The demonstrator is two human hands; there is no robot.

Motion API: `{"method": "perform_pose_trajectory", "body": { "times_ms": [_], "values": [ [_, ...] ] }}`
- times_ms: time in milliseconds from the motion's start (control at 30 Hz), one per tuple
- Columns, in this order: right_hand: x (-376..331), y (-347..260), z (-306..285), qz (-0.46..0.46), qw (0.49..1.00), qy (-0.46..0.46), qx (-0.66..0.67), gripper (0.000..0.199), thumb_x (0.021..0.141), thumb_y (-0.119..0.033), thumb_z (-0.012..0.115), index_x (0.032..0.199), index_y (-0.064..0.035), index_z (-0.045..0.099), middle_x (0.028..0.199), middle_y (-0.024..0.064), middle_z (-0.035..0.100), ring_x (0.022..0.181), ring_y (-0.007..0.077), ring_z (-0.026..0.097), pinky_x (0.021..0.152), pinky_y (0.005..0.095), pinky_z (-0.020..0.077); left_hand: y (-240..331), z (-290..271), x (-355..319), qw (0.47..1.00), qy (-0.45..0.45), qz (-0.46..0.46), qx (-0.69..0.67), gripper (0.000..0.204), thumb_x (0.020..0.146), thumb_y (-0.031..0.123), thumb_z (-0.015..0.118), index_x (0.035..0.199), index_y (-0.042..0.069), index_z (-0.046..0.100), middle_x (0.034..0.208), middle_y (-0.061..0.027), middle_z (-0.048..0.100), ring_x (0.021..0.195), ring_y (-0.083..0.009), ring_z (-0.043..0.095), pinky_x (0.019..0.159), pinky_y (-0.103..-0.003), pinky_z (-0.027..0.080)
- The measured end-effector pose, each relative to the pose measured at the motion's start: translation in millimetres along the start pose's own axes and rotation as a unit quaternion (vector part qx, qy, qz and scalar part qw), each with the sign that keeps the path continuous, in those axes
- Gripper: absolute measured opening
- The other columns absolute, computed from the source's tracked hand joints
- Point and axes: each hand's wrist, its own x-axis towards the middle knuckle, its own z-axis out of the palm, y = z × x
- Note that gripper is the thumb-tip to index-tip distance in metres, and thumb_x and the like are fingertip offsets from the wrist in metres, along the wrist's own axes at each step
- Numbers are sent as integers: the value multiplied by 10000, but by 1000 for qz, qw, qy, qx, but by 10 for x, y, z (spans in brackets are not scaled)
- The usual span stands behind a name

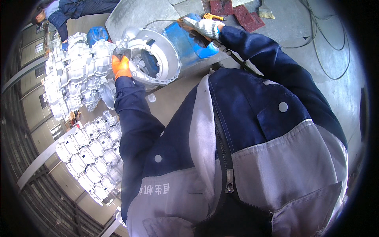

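A silvery cast metal housing point(171, 65) with a wide round opening lies on the bench in front of me. My left hand point(121, 67), in an orange glove, grips its left edge; a dark piece by the fingertips is too unclear to name. To the right, my right hand point(206, 27), in a white knit glove, is closed around a dark air tool point(200, 39). A hose point(237, 59) runs from the tool's fitting back under my right arm. Blue sheeting point(179, 41) lies beneath the tool, between it and the housing.
A yellow-handled tool point(213, 16), dark red pads point(242, 17) and a flat brush point(266, 10) lie on the far bench. Loose cables point(341, 43) loop at right. Cast housings point(75, 75) are stacked at left, with several more point(92, 158) below. A co-worker point(63, 15) bends over the stack.
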Motion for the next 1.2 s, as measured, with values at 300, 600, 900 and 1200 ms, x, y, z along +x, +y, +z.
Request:
{"method": "perform_pose_trajectory", "body": {
  "times_ms": [300, 600, 900, 1200],
  "values": [
    [97, 86, -50, -12, 1000, -6, -2, 675, 793, -681, 466, 907, -26, 582, 695, 90, 583, 505, 164, 558, 452, 277, 471, 89, 32, -71, 995, -30, -3, -97, 505, 701, 159, 773, 1130, 1, 557, 1039, -76, 615, 884, -161, 567, 780, -293, 445],
    [315, 406, -328, 15, 992, -15, 124, 629, 778, -636, 555, 998, -48, 579, 765, 120, 630, 545, 175, 612, 483, 275, 523, 168, 43, -94, 996, -22, -17, -90, 480, 710, 108, 763, 1139, 31, 561, 1012, -39, 622, 895, -156, 572, 795, -287, 444],
    [325, 574, -429, -21, 989, -14, 144, 554, 836, -590, 511, 989, -62, 580, 741, 101, 618, 550, 174, 600, 490, 301, 515, 232, 50, -119, 997, -18, -17, -71, 449, 723, 97, 751, 1126, 18, 570, 1007, -45, 622, 887, -153, 571, 786, -286, 450],
    [318, 478, -403, 64, 992, -30, 106, 523, 839, -624, 465, 919, -120, 579, 689, 56, 579, 465, 162, 510, 425, 354, 429, 263, 60, -122, 997, -23, -16, -76, 468, 718, 81, 750, 1139, 10, 560, 1031, -55, 617, 902, -161, 572, 801, -286, 447]
  ]
}}
